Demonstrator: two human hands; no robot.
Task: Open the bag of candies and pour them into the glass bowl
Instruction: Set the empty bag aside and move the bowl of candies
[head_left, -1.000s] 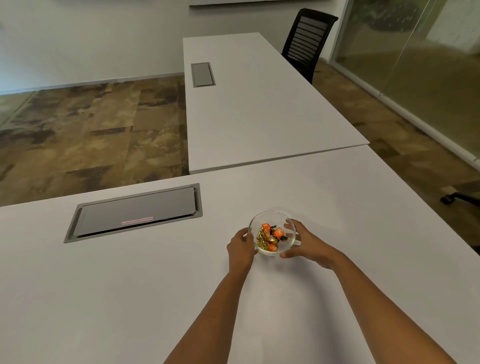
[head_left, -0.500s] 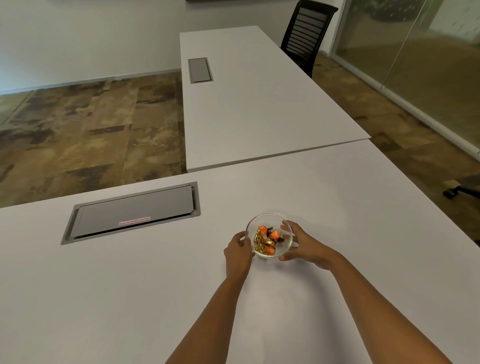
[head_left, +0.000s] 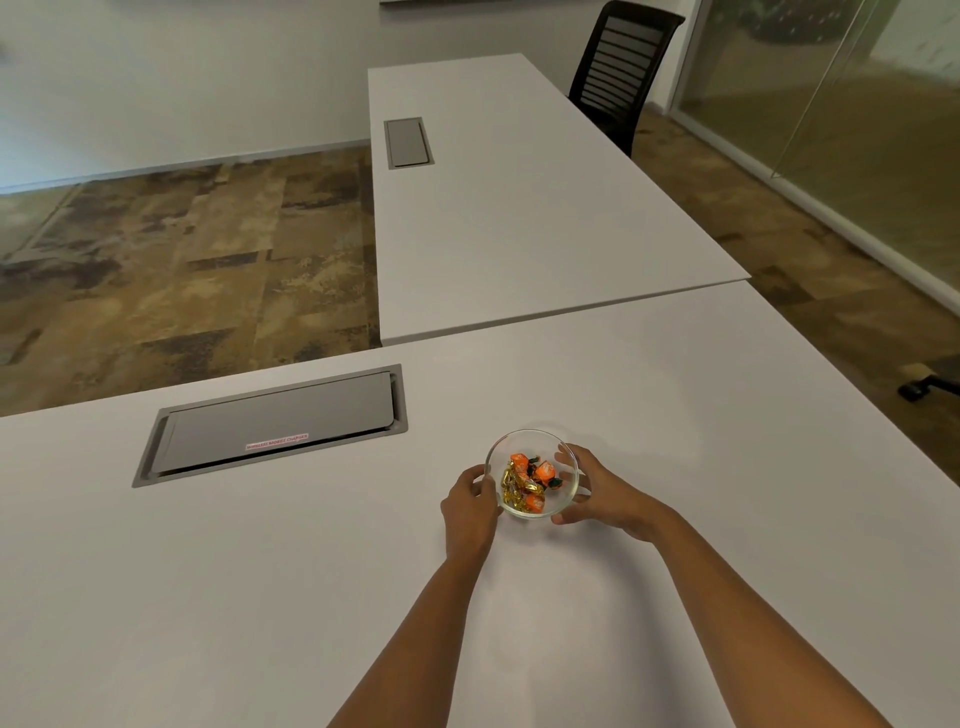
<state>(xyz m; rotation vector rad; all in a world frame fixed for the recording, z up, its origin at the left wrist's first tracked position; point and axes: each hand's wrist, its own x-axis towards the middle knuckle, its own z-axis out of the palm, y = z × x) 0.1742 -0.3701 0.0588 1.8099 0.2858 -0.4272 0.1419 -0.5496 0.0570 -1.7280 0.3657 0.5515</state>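
Observation:
A small clear glass bowl (head_left: 519, 440) stands on the white table (head_left: 260, 597). Inside it lie several wrapped candies (head_left: 527, 480), orange and gold. My left hand (head_left: 467, 506) cups the bowl's left side and my right hand (head_left: 597, 488) wraps its right side, fingers against the glass. No candy bag is in view.
A grey hatch (head_left: 275, 426) with a small red label is set into the table to the left of the bowl. A second white table (head_left: 519, 208) butts on beyond, with a black chair (head_left: 621, 67) at its far right. A glass wall (head_left: 831, 130) runs along the right.
Both hands stay on the bowl. The view has shifted slightly, so bowl and hands sit a little lower in the picture.

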